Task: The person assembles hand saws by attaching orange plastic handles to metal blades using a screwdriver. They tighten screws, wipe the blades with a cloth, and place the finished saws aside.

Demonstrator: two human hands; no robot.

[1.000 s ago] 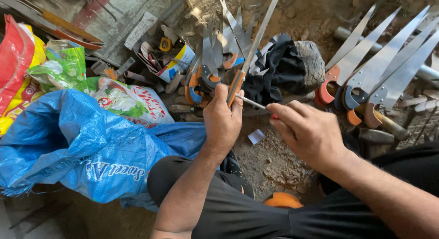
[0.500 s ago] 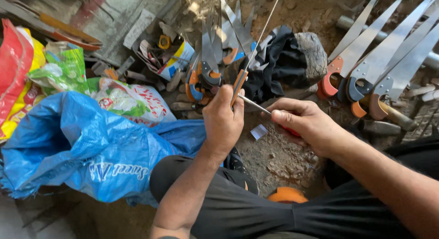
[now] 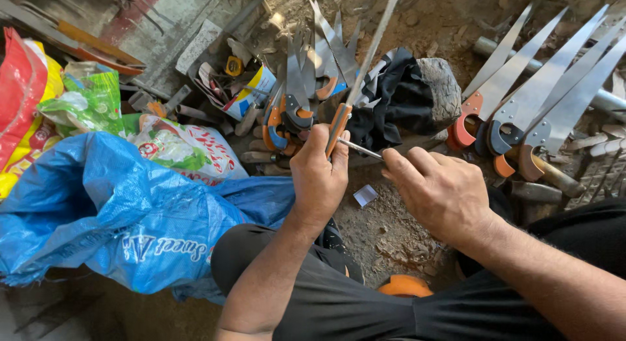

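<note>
Saw [image 3: 365, 60] — blade upward, slightly right

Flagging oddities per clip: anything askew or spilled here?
Nothing spilled. Left hand grips an orange-handled saw blade; right hand holds a thin metal rod to it. Grey saw blades lie loosely piled.

Saw handle [image 3: 337, 129] in left hand [image 3: 319, 178] – orange. Big sack [image 3: 111, 217] at 8 o'clock – bright blue, white lettering. Bag [image 3: 23, 100] at 10 o'clock – red, yellow. Cloth [image 3: 398, 96] at 12 o'clock black; trousers [image 3: 339, 302] black.
</note>
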